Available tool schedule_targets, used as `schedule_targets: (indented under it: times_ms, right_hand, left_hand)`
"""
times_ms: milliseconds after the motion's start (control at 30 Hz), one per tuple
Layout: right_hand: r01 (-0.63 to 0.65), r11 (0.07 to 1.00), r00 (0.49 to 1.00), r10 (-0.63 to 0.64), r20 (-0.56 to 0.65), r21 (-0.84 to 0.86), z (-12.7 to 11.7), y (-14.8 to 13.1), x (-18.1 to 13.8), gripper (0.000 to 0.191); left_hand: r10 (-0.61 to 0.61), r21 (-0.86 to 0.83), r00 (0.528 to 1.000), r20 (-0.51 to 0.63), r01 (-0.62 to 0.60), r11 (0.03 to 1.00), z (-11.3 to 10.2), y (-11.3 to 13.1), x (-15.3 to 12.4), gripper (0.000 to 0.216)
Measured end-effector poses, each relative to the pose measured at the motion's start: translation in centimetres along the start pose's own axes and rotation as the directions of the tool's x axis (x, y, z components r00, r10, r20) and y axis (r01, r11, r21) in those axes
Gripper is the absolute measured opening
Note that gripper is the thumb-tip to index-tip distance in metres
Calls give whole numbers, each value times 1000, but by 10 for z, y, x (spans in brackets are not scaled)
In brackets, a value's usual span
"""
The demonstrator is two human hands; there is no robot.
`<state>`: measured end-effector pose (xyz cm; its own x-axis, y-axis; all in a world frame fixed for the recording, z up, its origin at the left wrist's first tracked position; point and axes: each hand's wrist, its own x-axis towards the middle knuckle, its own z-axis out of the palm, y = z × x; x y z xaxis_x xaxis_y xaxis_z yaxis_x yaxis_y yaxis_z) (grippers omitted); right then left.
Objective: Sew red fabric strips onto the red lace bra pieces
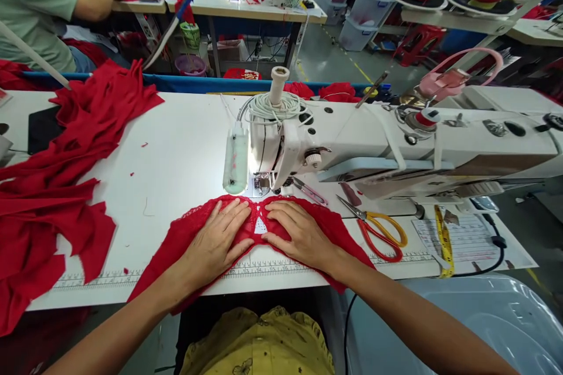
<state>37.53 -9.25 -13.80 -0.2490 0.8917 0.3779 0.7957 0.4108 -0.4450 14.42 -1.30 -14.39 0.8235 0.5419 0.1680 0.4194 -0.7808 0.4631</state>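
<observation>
A piece of red lace fabric [185, 234] lies on the white table in front of the sewing machine [352, 140]. My left hand [217, 240] rests flat on its left half, fingers stretched toward the needle. My right hand [299, 234] lies flat on the right half, fingers pointing left, almost meeting the left hand. Both hands press the lace down just short of the presser foot [261, 183]. Neither hand grips anything.
A pile of red cloth pieces [57, 187] covers the table's left side. Scissors with red and yellow handles [378, 231], small snips [310, 191] and a yellow tape measure [444, 240] lie to the right. Another person [39, 6] sits at the far left bench.
</observation>
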Motion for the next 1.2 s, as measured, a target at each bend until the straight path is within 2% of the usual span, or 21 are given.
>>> schedule_targets:
  times_ms: [133,333,467,700,967,1200]
  right_hand:
    - [6,999,1000,-6,-3,-52,1,0,-1,29]
    - [55,983,997,-44,65,-174,0,-2,3,32]
    - [57,974,997,-44,65,-220,0,-4,4,30]
    - [56,977,998,-48,44,-204,1,-2,2,31]
    - [13,988,999,-7,41,-157,0,-2,1,31]
    - [30,984,998,-20,57,-173,-2,-2,3,33]
  left_hand:
    - [16,25,1000,4,-16,1000,1,0,-1,55]
    - [75,70,997,-21,-73,995,3,-1,-1,46]
    - [54,153,998,-29,-49,987,4,0,-2,45]
    - [65,291,998,-2,-61,955,-1,2,-1,46]
    - [100,291,995,-4,-95,952,-1,-2,-1,45]
    - [109,286,994,1,-105,953,-3,-3,1,47]
